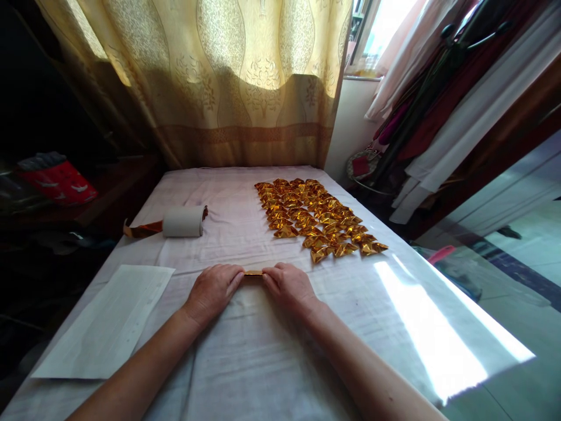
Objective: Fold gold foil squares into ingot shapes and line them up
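A narrow folded strip of gold foil paper [253,274] spans the gap between my two hands, low over the white cloth. My left hand [214,289] pinches its left end, fingers closed. At the right end, my right hand [289,286] grips it the same way. Most of the strip's ends are hidden under the fingers. Beyond the right hand lie several rows of folded gold foil ingots [324,222]. A pale grey-white roll [183,222] rests on its side at the left, with gold-brown foil [144,230] sticking out of it.
White sheets of paper [109,321] lie on the cloth-covered table [228,362] at the left. A yellow curtain [245,88] hangs behind the far edge. To the left stands a red container [61,181] on a dark surface. Clothes [464,128] hang on a rack at the right.
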The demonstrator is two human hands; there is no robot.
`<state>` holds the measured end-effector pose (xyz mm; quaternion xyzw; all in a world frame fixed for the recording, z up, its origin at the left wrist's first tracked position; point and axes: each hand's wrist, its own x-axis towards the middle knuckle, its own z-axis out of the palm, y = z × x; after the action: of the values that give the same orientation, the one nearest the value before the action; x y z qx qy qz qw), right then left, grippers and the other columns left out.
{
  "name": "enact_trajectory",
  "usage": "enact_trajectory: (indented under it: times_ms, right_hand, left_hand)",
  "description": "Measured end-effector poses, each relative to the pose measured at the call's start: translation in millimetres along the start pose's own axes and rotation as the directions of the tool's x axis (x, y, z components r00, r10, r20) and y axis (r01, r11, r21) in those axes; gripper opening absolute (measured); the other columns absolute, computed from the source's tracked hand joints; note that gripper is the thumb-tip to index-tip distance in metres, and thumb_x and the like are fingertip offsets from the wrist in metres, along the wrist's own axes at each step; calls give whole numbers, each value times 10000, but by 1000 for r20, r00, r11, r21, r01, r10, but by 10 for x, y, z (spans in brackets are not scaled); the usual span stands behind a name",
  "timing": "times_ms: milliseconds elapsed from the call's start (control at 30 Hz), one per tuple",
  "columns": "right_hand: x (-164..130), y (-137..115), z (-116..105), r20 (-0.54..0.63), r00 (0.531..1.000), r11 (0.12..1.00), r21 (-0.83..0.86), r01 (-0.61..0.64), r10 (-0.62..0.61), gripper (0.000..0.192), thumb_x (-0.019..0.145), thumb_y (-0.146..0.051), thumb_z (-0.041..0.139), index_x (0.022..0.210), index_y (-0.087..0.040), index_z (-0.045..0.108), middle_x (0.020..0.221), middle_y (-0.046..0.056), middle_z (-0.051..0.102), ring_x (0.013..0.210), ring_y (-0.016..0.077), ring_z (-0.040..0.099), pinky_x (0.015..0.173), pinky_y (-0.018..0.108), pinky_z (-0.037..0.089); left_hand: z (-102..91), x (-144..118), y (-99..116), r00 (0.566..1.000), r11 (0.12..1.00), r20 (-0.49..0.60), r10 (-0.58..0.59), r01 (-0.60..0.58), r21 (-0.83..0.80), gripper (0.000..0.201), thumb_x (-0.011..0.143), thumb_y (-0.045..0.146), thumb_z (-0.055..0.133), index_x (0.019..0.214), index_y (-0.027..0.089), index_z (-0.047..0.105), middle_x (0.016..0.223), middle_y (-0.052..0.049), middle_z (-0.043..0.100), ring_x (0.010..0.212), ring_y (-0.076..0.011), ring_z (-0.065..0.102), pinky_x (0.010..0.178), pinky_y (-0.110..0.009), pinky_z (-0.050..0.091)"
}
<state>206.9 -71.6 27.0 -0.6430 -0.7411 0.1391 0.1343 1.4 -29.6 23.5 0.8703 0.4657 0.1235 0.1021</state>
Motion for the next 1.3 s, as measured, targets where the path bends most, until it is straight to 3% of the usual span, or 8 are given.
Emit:
enact_trajectory:
  times_ms: [200, 367, 500, 633, 867, 1067, 1300]
  right_hand:
    - [254, -13, -67, -25, 995, 972, 220, -88, 96, 302, 916, -240, 513, 750, -224, 765, 761, 15, 743, 729, 149, 642, 641, 217, 381]
    - [479, 27, 4, -51, 981, 921, 355, -159, 189, 278, 835, -207, 546, 944, -244, 799, 891, 4, 788, 809, 166, 705, 677, 197, 462]
    - [575, 68, 134, -76, 960, 879, 426, -213, 269, 319, 805, -197, 545, 996, -231, 798, 951, 38, 787, 872, 214, 731, 752, 255, 524]
    - [569, 67, 276, -145, 954, 854, 494, -161, 263, 322, 832, -207, 538, 1036, -231, 786, 1030, 44, 775, 952, 209, 722, 860, 284, 530]
    - [538, 65, 388, -225, 959, 827, 561, -17, 172, 302, 857, -200, 531, 1028, -237, 778, 988, 29, 781, 868, 173, 718, 847, 283, 547]
    - [521, 94, 363, -271, 926, 839, 538, -80, 262, 219, 839, -314, 617, 957, -251, 790, 939, 40, 787, 785, 198, 727, 803, 313, 567]
    - [498, 69, 359, -256, 940, 843, 535, -56, 225, 225, 865, -305, 581, 919, -260, 795, 915, 33, 788, 799, 200, 729, 776, 293, 553]
  left_hand:
    - [-69, 141, -54, 996, 998, -64, -58, 57, -19, 310, 982, 346, 446, 915, 225, 723, 877, -26, 760, 782, -174, 687, 675, -257, 449]
    - [-25, 226, -120, 985, 996, -152, -86, 90, 20, 298, 974, 337, 465, 921, 227, 737, 899, -43, 769, 812, -196, 694, 693, -269, 463]
    - [105, 230, -143, 976, 995, -204, -80, 91, 43, 249, 952, 283, 495, 995, 229, 735, 976, -57, 769, 882, -212, 697, 769, -289, 496]
    - [183, 211, -178, 962, 991, -247, -114, 129, 46, 250, 936, 257, 501, 1057, 222, 717, 1012, -62, 766, 906, -214, 700, 779, -292, 515]
    - [120, 170, -203, 960, 985, -237, -149, 166, 55, 285, 973, 314, 448, 878, 214, 697, 842, -26, 751, 773, -187, 686, 669, -267, 477]
    - [161, 150, -198, 966, 986, -223, -130, 149, 72, 282, 986, 296, 427, 882, 204, 673, 865, -37, 743, 815, -182, 675, 714, -270, 467]
    - [180, 157, -183, 968, 982, -212, -131, 156, 104, 269, 984, 260, 418, 841, 200, 638, 840, -34, 725, 808, -189, 665, 712, -282, 456]
